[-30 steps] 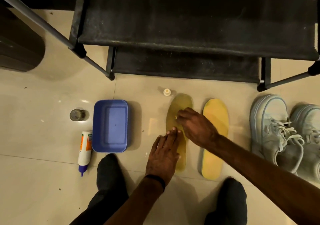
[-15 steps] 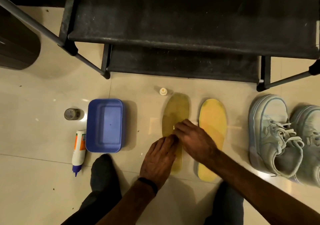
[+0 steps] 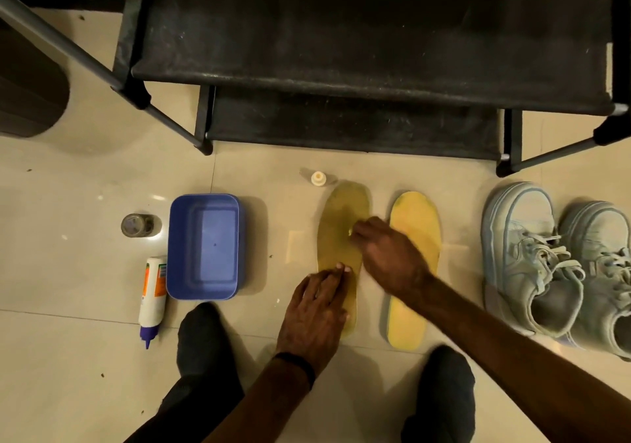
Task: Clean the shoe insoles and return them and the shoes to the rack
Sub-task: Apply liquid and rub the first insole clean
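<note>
The darker, damp-looking insole (image 3: 336,237) lies flat on the tiled floor (image 3: 85,176) before the black rack (image 3: 358,66). Left hand (image 3: 316,312) presses its heel end with straight fingers. Right hand (image 3: 386,254) pinches something small and yellowish against it. A dry yellow insole (image 3: 418,224) lies just beside, the pale shoes (image 3: 546,254) further right.

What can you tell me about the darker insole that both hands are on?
The darker olive-yellow foam-like insole lies flat on the beige tiled floor, toe toward the black shoe rack, left of a brighter yellow insole. It looks damp. The left hand presses its heel end; the right hand rubs its middle.
</note>
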